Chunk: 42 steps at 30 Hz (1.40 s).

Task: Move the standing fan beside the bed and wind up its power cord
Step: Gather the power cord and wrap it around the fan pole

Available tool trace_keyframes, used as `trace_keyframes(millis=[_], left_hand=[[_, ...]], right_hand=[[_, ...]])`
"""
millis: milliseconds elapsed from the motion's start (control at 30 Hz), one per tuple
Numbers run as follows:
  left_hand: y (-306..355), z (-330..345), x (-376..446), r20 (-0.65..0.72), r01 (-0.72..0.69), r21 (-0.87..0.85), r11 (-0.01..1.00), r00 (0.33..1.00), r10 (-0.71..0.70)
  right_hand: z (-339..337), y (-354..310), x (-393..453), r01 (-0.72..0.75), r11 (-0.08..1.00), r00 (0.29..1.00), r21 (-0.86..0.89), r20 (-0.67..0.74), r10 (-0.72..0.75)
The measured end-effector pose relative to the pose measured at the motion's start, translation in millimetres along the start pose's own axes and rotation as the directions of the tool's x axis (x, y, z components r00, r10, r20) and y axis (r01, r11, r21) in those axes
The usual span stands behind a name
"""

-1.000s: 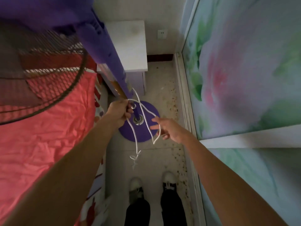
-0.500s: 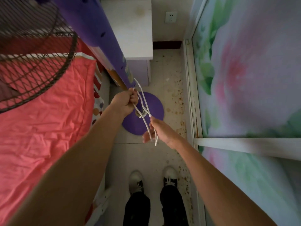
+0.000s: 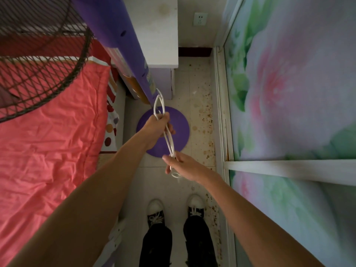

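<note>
White cord (image 3: 168, 134) ran between my two hands, gathered into a few long loops. My left hand (image 3: 157, 128) was closed around the upper end of the bundle, just below the purple pole (image 3: 123, 35) of the fan, with one loop sticking up past my knuckles toward the pole. My right hand (image 3: 180, 163) was pinched shut on the lower end, nearer to me, with a small curl of cord hanging out beneath its fingers (image 3: 169, 160).

The fan already stood beside the bed (image 3: 48, 141); its round purple base (image 3: 181, 128) sat on the floor directly under my left hand, and the wire cage (image 3: 48, 64) hung over the red cover off to the left of my grip. So I judged the moving was done and the winding well along, with the bundle yet to be tied off or hung. I could not see the plug.

A second before, the loops had hung slack and wide, my right hand open with only its fingertips at them. Half a second before, it had closed on the strands right beside my left. Now the hands were drawn apart and the loops pulled narrow and straight between them.
</note>
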<state>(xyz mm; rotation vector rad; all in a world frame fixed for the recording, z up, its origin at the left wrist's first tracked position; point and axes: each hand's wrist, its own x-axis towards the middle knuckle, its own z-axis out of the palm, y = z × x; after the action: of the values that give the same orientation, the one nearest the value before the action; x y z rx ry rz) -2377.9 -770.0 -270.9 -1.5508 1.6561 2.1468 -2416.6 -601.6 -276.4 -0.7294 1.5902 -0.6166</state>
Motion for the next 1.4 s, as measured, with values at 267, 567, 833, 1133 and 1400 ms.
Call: trace_keyframes(millis=[267,567,833,1133,1400], left_hand=[[-26.0,9.9,-25.6,0.049,0.027,-0.156,0.987,0.999,-0.02],[-32.0,-6.6,-46.5,0.118,0.088,-0.134,0.987,0.99,-0.073],[-29.9,-23.8,-45.7,0.174,0.044,0.101,0.994,0.983,-0.061],[-21.6,-12.3,-38.5,0.23,-0.095,0.548,0.831,0.972,-0.041],[-43.3,-42.4,-35.8,0.336,-0.192,0.076,0.978,0.929,0.156]], right_hand=[[12.0,11.4,-10.9,0.027,0.998,0.996,0.064,-0.081,-0.022],[-13.9,56.7,-20.9,-0.041,0.936,0.99,-0.35,0.109,0.084],[-91.6,48.0,-26.3,0.129,0.928,0.893,-0.35,-0.365,-0.262],[-114.6,-63.9,26.6,0.184,0.789,0.652,-0.586,-0.528,-0.544],[-117.8,-73.3,44.1,0.283,0.756,0.661,-0.59,-0.451,-0.599]])
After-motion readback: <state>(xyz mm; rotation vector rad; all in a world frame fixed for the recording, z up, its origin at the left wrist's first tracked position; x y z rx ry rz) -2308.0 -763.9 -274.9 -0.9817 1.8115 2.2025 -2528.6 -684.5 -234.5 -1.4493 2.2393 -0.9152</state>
